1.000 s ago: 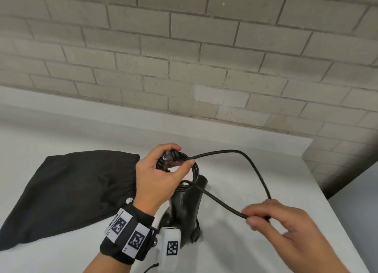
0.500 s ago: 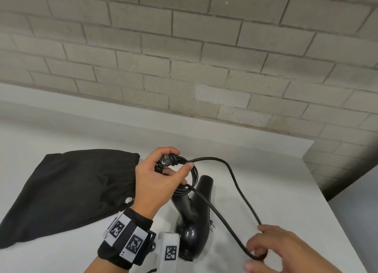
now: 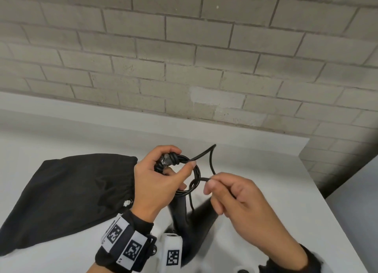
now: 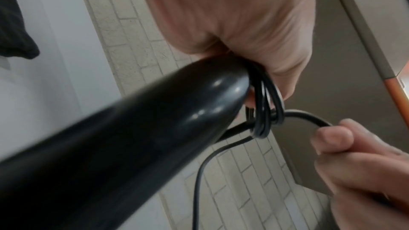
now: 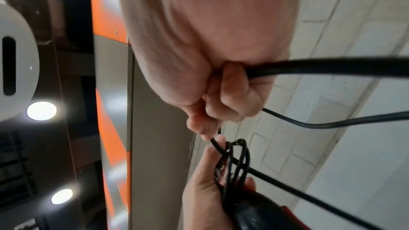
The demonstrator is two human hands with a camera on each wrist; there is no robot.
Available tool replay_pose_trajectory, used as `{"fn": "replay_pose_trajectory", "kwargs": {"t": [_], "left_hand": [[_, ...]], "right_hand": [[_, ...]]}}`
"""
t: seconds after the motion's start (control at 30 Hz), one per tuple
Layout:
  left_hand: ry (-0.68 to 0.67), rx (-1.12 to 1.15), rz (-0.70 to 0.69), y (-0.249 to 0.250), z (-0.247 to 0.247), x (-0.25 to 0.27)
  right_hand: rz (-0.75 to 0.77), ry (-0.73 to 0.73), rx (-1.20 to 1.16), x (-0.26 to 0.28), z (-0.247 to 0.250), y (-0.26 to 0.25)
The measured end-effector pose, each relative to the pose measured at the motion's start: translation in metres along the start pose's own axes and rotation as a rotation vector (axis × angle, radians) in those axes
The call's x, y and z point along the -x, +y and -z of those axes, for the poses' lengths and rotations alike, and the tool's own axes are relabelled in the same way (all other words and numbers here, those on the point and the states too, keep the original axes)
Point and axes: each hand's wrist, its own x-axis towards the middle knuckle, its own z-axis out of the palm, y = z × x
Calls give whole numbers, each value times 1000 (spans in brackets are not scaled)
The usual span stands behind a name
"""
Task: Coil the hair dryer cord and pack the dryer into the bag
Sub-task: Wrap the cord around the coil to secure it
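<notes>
My left hand (image 3: pixel 163 178) grips a small coil of black cord (image 3: pixel 194 182) together with the plug, held above the white table (image 3: pixel 266 221). The black hair dryer (image 3: pixel 184 217) hangs below that hand, and its glossy handle (image 4: pixel 132 137) fills the left wrist view. My right hand (image 3: pixel 229 193) pinches the loose stretch of cord (image 3: pixel 211 160) right beside the coil, with a loop rising behind. In the right wrist view the cord (image 5: pixel 332 66) passes through my right hand's curled fingers (image 5: pixel 230 92). A black fabric bag (image 3: pixel 67 197) lies flat on the table to the left.
A grey brick wall (image 3: pixel 184 57) rises behind the table's raised white back ledge (image 3: pixel 225 135). The table's right edge (image 3: pixel 335 221) drops off to a grey floor. Both wrists wear black bands with printed tags.
My right hand has moved up and left from the table's front right, bringing the loose cord against the coil. The big open loop has shrunk. The dryer has shifted under my left hand.
</notes>
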Motion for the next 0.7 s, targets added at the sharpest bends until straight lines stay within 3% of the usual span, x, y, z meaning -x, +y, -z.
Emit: {"fn": "replay_pose_trajectory", "kwargs": {"t": [0.1, 0.23, 0.4, 0.43, 0.5, 0.57, 0.6, 0.67, 0.7], "left_hand": [[23, -6, -6, 0, 0, 0], [49, -30, -9, -5, 0, 1], [54, -53, 4, -7, 7, -2], [54, -59, 0, -7, 8, -2], [59, -64, 0, -8, 11, -2], [64, -63, 2, -9, 12, -3], [64, -66, 2, -9, 13, -3], [62, -67, -7, -9, 12, -2], [58, -63, -10, -9, 12, -1]], "right_hand": [[34, 72, -205, 2, 11, -10], [142, 64, -274, 14, 30, -20], [128, -49, -124, 38, 61, -8], [103, -95, -45, 47, 68, -3], [47, -190, 337, 60, 77, 9], [-15, -185, 709, 70, 75, 22], [-122, -245, 774, 73, 69, 26], [-417, -347, 681, 79, 51, 39], [-467, -340, 608, 80, 42, 51]]}}
